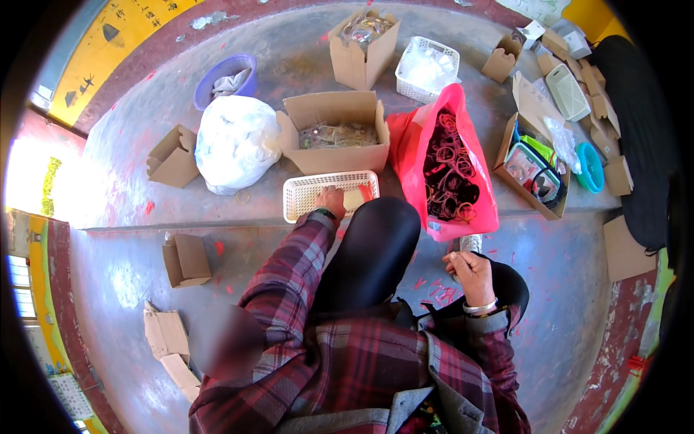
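My left hand [331,200] reaches into a white plastic basket [298,194] on the concrete step, fingers curled over something pale inside; what it grips is hidden. My right hand [468,271] hangs lower at my right knee, fingers loosely curled near the bottom edge of a red plastic bag [412,141] full of dark rubber bands [450,173]. Whether it holds anything I cannot tell. My black-trousered knee [376,246] rises between both hands. Behind the basket stands an open cardboard box [334,155] with pale bands in it.
A white tied bag [235,143] and a purple bowl [225,78] lie at the left. Small folded cartons [173,158] are scattered around. Further back stand a second box [363,50] and a white basket [426,69]. A box with packaged goods [531,170] sits right.
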A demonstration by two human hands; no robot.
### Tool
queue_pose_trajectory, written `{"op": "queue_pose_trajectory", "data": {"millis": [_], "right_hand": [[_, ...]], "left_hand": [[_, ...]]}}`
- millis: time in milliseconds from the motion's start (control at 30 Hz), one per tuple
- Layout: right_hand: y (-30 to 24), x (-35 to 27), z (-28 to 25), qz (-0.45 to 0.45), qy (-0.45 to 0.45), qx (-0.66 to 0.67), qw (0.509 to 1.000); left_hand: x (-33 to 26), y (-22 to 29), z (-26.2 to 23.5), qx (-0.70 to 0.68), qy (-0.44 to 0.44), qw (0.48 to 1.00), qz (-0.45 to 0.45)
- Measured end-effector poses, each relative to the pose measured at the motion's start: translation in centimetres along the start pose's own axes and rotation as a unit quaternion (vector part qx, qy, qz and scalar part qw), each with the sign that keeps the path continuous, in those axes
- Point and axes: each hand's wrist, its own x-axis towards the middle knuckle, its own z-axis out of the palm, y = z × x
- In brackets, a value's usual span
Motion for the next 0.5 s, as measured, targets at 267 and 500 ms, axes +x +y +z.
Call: {"op": "queue_pose_trajectory", "data": {"millis": [267, 500], "right_hand": [[0.2, 0.0, 0.1, 0.000, -0.008, -0.002, 1.000], [0.3, 0.0, 0.1, -0.003, -0.016, -0.008, 1.000]], "left_hand": [[0.7, -0.1, -0.1, -0.028, -0.006, 0.999, -0.016], [3.1, -2.1, 1.9, -0.136, -0.035, 0.989, -0.039]]}}
